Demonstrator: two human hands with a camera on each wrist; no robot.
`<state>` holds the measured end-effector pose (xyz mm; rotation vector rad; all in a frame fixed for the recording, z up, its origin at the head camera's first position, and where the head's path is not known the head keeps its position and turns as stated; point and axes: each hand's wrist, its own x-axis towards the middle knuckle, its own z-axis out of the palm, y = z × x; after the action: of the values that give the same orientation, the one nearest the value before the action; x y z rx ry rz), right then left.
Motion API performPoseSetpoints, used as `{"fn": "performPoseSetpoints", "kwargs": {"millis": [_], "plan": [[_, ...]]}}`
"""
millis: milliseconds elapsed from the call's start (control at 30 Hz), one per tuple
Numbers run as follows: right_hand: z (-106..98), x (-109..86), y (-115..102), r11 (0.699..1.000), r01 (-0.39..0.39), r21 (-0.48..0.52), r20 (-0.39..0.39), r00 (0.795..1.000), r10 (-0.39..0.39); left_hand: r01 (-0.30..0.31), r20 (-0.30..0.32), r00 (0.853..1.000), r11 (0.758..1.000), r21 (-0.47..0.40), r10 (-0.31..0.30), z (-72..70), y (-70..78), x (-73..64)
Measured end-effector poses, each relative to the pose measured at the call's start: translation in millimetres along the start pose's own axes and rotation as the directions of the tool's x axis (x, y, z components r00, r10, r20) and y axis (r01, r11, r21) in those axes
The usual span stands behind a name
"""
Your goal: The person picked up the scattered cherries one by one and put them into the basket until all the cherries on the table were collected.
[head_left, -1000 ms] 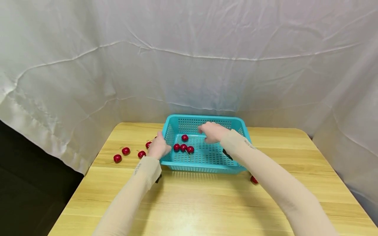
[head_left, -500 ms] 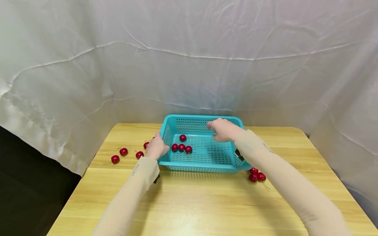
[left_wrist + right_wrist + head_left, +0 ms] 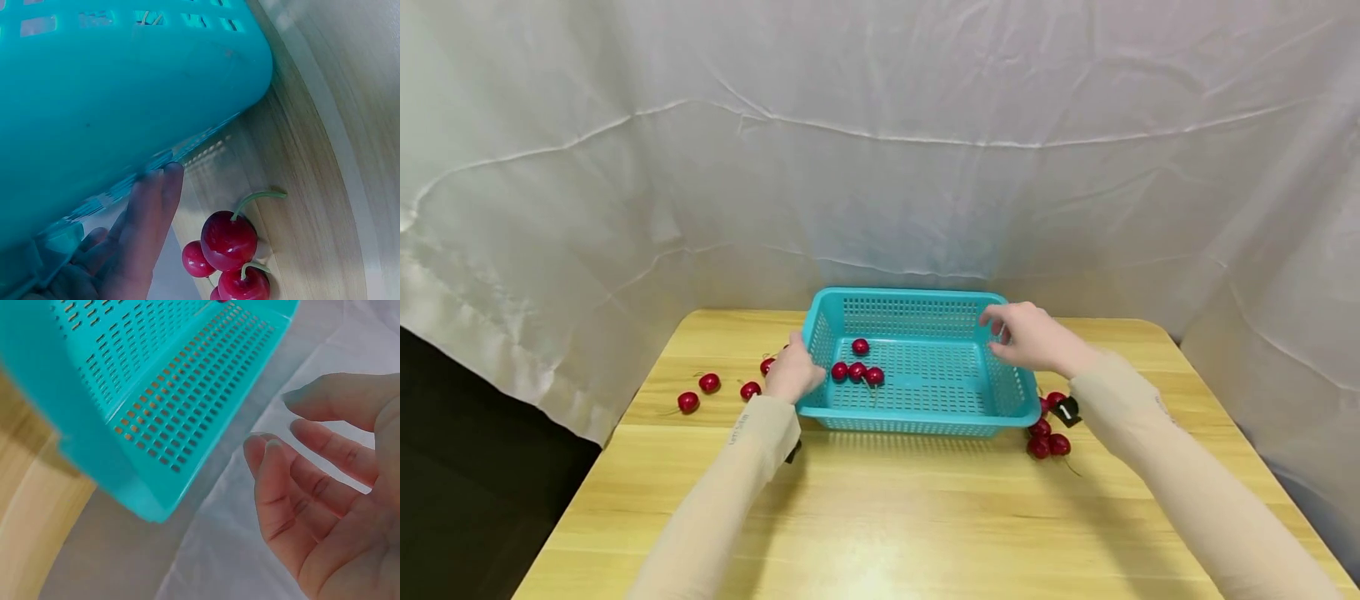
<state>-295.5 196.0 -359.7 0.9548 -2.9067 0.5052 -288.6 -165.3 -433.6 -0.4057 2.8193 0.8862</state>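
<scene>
My bare right hand curves loosely at right, apart from the turquoise perforated plastic basket, upper left.

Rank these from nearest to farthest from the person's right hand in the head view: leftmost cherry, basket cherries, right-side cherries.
From the right hand:
1. Right-side cherries: on the table, beside the basket's right end.
2. Basket cherries: inside, toward the left end.
3. Leftmost cherry: on the table, left of the basket.

Arms outstretched, right hand loosely curved
</scene>
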Motion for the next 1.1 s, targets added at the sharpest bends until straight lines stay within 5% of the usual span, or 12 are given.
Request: {"fn": "performPoseSetpoints", "kwargs": {"millis": [600,867,1100], "plan": [[-7.2,-88.8,36.5,0.991,-0.045,0.124,-0.195,0.978,0.069,-0.007,-0.005,1.0,1.0,-0.016,0.007,-4.7,-1.8,1.6],[19.3,-125.3,56.6,0.992,-0.03,0.124,-0.216,0.975,0.057,0.015,0.014,1.0,1.0,-0.022,-0.014,-3.8,1.6,-0.6],[41.9,-145.9,67.2,0.991,-0.023,0.135,-0.157,0.987,0.044,0.018,0.02,1.0,0.999,-0.037,-0.017,-1.1,1.5,0.3]]}}
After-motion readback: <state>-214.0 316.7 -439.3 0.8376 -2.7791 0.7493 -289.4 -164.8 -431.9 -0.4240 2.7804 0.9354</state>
